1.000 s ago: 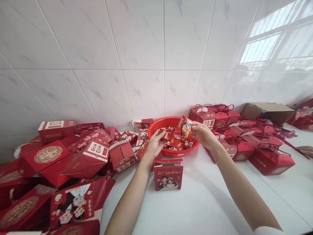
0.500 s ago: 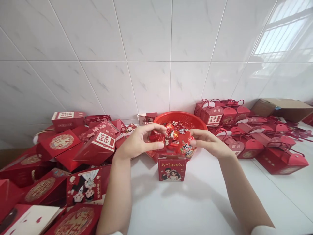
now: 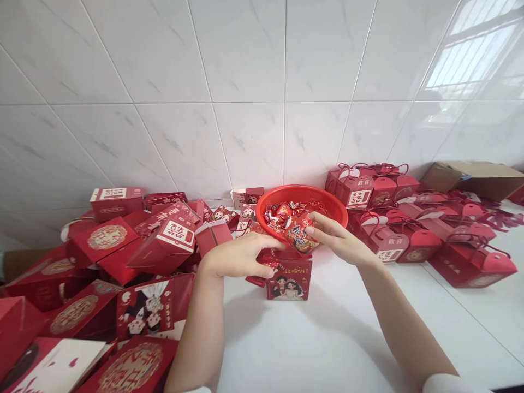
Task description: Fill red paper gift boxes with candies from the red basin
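Observation:
A small red box (image 3: 289, 284) with a cartoon couple on its front stands upright on the white table in front of me. My left hand (image 3: 237, 255) is closed on a red shiny wrapped candy (image 3: 269, 257) at the box's upper left edge. Between the fingers of my right hand (image 3: 341, 241) is a red snack packet (image 3: 301, 237), tilted over the back of the box. Its lower end hides part of the box's top. Behind the packet sits a red plastic basket (image 3: 335, 204) with several wrapped candies (image 3: 282, 214) inside.
Red gift boxes (image 3: 106, 237) lie heaped at the left. Closed red boxes with cord handles (image 3: 470, 262) stand in rows at the right. An open cardboard box (image 3: 475, 174) is at the back right, against the tiled wall (image 3: 245, 136).
My left hand has moved down with the candy, to the left side of the small box. My right hand has brought the snack packet slightly left and up, apart from the left hand.

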`<action>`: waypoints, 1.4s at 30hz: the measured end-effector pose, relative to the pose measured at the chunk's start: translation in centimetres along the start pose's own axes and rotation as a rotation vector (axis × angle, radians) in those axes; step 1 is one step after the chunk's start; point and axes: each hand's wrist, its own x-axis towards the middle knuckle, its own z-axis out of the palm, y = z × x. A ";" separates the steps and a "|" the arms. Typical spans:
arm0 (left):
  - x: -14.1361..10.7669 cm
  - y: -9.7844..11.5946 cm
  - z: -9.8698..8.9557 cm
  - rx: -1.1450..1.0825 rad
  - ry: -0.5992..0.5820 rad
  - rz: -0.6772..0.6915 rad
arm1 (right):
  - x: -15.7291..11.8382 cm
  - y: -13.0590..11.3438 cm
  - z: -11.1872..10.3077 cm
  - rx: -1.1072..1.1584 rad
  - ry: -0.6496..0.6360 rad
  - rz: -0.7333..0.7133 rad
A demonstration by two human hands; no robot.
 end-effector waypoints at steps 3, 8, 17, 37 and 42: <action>0.2 -0.1 -0.1 0.026 0.034 0.023 | 0.0 0.2 0.9 -0.018 0.154 -0.032; -0.1 -0.1 -0.4 0.063 -0.202 -0.040 | -0.2 -0.1 1.8 0.041 0.136 0.033; 0.1 -0.1 -0.2 -0.045 -0.036 0.056 | -0.4 -0.5 1.8 -0.103 0.202 -0.053; 0.1 -0.5 0.4 0.087 -0.106 -0.090 | 0.8 2.8 4.3 -0.334 0.285 -0.175; -0.2 -1.1 0.3 0.041 -0.057 -0.150 | 0.9 3.2 3.8 -0.526 0.246 -0.248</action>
